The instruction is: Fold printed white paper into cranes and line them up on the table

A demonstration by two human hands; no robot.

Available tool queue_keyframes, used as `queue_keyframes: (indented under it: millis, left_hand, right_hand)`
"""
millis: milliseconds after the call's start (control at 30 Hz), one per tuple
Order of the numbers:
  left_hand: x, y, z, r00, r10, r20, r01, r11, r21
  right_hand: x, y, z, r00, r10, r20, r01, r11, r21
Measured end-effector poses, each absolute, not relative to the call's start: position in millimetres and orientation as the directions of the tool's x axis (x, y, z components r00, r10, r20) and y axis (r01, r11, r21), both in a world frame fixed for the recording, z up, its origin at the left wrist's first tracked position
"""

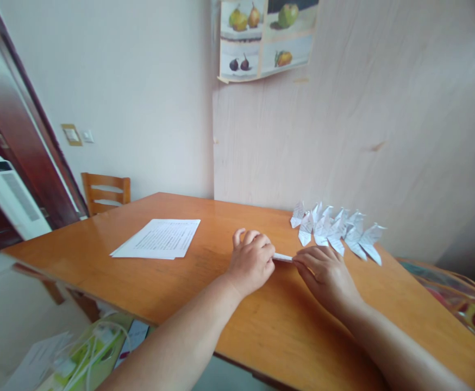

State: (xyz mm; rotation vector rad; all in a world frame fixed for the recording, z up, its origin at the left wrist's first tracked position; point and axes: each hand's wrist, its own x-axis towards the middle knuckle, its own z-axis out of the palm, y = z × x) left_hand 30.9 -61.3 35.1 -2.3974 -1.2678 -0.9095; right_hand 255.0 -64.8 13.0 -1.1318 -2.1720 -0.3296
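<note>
A narrow strip of folded white paper (283, 258) spans the gap between my two hands, just above or on the wooden table (205, 217). My left hand (252, 260) has its fingers closed on the strip's left end, with the little finger lifted. On the other end, my right hand (323, 271) pinches the paper between thumb and fingers. Much of the folded piece is hidden behind the fingers. Beyond my right hand stand several folded paper figures (335, 231) with pointed, wing-like parts and print on them. To the left lies a stack of printed sheets (158, 239).
A wooden chair (106, 190) stands past the table's far left corner. Below the near left edge are a green box with white cables (93, 347) and papers. A white appliance (11, 195) is by the dark door. Fruit pictures (268, 41) hang on the wall behind.
</note>
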Motion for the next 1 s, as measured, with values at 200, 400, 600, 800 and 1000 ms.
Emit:
queue_keyframes:
  millis: [200,400,600,800,1000]
  left_hand:
    - [18,-54,37,0.365,0.663,0.654,0.843,-0.533,0.069]
    - [13,-51,38,0.334,0.685,0.648,0.855,-0.509,0.098]
    - [4,-46,39,0.276,0.714,0.643,0.885,-0.451,0.121]
    - [-11,-38,37,0.133,0.759,0.637,0.934,-0.312,0.177]
    - [-3,-30,26,0.095,0.849,0.521,0.759,-0.400,0.514]
  right_hand:
    - [263,-63,16,-0.370,0.668,0.645,0.832,0.548,-0.090]
    - [265,-62,17,-0.368,0.675,0.640,0.833,0.545,-0.094]
    - [267,-62,18,-0.346,0.692,0.633,0.850,0.517,-0.101]
    - [273,-59,17,-0.280,0.692,0.665,0.870,0.476,-0.129]
    - [270,-59,15,-0.233,0.681,0.694,0.871,0.464,-0.163]
